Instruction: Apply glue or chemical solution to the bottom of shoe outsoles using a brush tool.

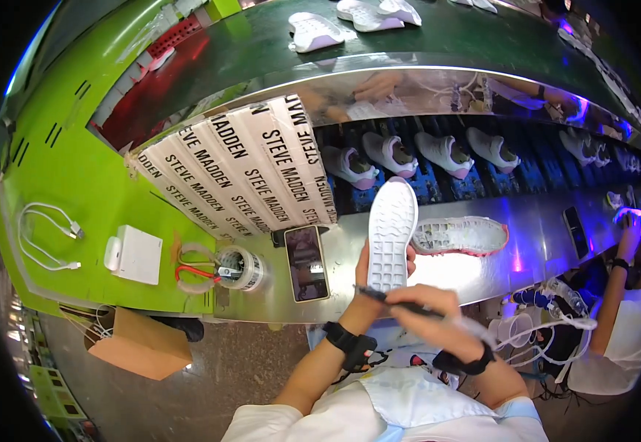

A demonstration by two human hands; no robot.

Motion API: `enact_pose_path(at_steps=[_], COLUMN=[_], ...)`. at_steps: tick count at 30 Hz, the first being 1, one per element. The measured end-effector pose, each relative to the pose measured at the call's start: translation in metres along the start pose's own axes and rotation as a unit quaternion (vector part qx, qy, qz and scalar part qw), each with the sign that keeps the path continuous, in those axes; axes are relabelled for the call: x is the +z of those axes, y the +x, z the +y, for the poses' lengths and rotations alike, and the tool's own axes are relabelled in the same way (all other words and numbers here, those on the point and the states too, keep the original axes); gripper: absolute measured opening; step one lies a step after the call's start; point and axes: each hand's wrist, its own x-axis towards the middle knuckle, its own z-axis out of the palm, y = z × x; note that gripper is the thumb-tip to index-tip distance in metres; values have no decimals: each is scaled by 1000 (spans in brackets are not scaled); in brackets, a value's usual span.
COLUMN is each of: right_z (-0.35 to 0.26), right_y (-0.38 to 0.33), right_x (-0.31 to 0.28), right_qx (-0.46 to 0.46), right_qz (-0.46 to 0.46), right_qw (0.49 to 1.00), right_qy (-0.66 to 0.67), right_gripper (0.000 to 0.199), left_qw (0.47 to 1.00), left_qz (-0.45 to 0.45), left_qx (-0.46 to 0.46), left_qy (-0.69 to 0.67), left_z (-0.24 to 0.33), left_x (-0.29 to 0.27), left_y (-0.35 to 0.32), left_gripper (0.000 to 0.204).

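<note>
My left hand (365,276) grips a white shoe (392,232) from underneath, its ridged sole turned up toward me and its toe pointing away. My right hand (427,309) holds a thin dark pen-like tool (394,300) whose tip sits at the heel end of that sole. Both wrists wear black bands. Just to the right, a second sole (459,236), pale with a pink rim, lies flat on the shiny metal bench (541,243).
A phone (306,263) lies on the bench left of the shoe, with a tape roll (245,268) and red scissors (197,274) beside it. Printed white sheets (239,173) lie behind. White shoes ride the dark conveyor (438,151). Another person (622,295) works at right.
</note>
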Motion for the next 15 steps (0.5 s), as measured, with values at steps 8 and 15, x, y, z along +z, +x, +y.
enact_pose_path(at_steps=[8,15], right_z=[-5,-7], right_y=[5,-2], right_x=[-41,-54], right_qx=[26,-132], right_qz=[-104,-102], right_qw=[994,974], right_qy=[18,-156], right_gripper=[22,21], left_qw=[931,773], left_qz=[35,71], left_qx=[-170,-392], left_qy=[322,494], left_z=[27,22], left_x=[20,40], left_y=[16,43], left_gripper=[43,30])
